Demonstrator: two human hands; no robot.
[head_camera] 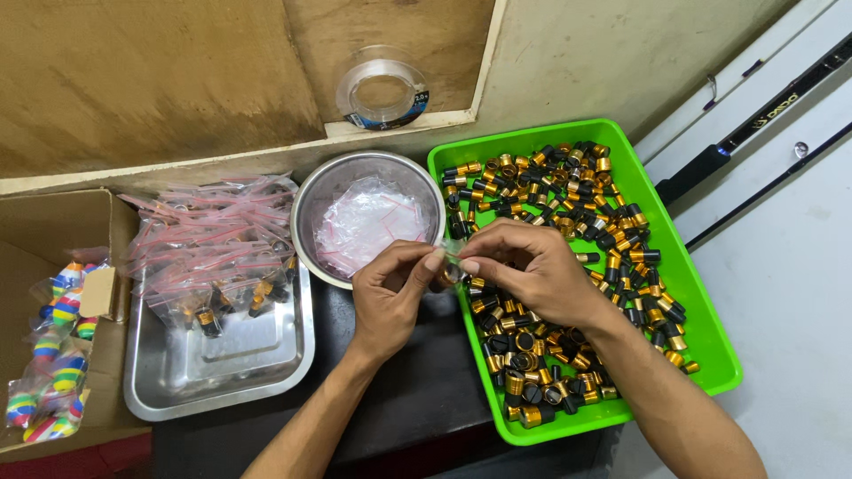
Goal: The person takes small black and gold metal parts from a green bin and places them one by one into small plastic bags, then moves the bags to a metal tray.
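Head view: my left hand [390, 297] and right hand [524, 270] pinch a small clear bag [450, 259] with fingers closed; I judge a slack grip could drop its black-and-gold cap.

Dark work table [417, 399] | green tray [710, 341] of black-and-gold caps | steel bowl [312, 197] of clear bags | metal tray [222, 372] | cardboard box [27, 222]

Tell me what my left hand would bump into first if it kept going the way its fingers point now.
Probably the right hand: the left hand points right and slightly up, fingertips nearly meeting over a small clear bag. Beyond lies the green tray; depth is unclear.
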